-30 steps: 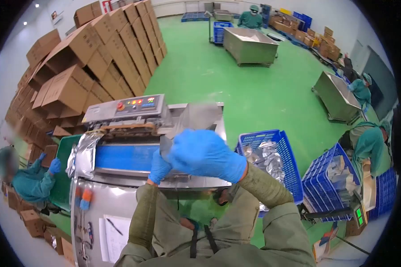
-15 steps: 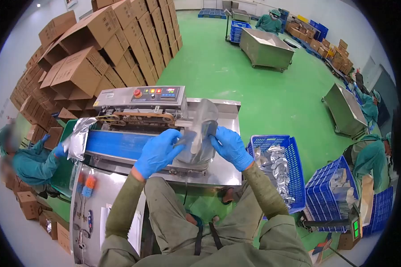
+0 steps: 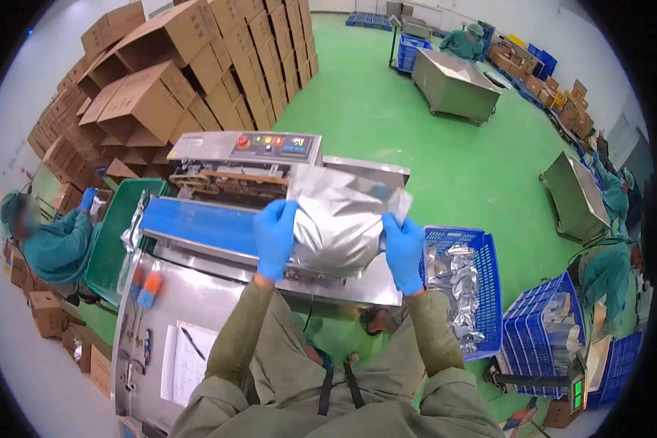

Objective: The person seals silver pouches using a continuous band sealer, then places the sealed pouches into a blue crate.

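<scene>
A wide silver foil bag (image 3: pixel 336 223) hangs between my two blue-gloved hands, over the right part of the sealing machine (image 3: pixel 197 150). My left hand (image 3: pixel 274 237) pinches the bag's left edge, and my right hand (image 3: pixel 403 252) grips its right edge. The bag's upper edge lies near the machine's sealing slot, just right of the rollers. Left of the bag runs the blue conveyor belt (image 3: pixel 197 228). The control panel with a red button and lit displays is above it.
A blue crate (image 3: pixel 493 292) of foil bags stands at right, beside another crate and a scale. A steel table (image 3: pixel 190 292) with brushes and a notepad is at left. A co-worker (image 3: pixel 55 244) sits by a green bin (image 3: pixel 109 252). Stacked cartons (image 3: pixel 160 102) rise behind.
The foil bag now spreads flat between my hands, where a crumpled clear-and-grey bag was before. The foil bag on the belt's left end has dropped into the green bin. The view has shifted slightly.
</scene>
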Available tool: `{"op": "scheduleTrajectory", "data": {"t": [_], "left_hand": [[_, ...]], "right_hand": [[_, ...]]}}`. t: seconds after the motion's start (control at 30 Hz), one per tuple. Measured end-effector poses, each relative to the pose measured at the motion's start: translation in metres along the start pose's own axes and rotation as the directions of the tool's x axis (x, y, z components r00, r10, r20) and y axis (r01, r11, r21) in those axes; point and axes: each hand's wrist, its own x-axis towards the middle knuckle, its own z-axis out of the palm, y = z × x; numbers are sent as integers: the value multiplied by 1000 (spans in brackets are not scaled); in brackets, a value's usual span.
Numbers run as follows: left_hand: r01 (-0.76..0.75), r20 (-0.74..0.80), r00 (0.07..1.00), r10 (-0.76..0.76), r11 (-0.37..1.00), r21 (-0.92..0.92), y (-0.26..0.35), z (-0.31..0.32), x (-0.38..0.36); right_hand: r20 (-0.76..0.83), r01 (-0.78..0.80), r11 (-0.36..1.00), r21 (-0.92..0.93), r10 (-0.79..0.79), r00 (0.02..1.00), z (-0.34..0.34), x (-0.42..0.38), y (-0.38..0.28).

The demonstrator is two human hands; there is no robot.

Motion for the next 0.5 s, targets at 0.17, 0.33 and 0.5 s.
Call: {"op": "scheduleTrajectory", "data": {"t": [0.17, 0.33, 0.5], "left_hand": [[158, 198, 951, -239, 923, 352, -150, 14, 20], [-159, 332, 943, -26, 840, 519, -243, 11, 32], [77, 242, 955, -172, 931, 357, -253, -3, 52]], "right_hand": [[-24, -128, 983, 128, 132, 991, 24, 52, 95], [-28, -222, 966, 136, 228, 973, 44, 59, 116], [-29, -153, 979, 135, 159, 987, 72, 85, 146]]}}
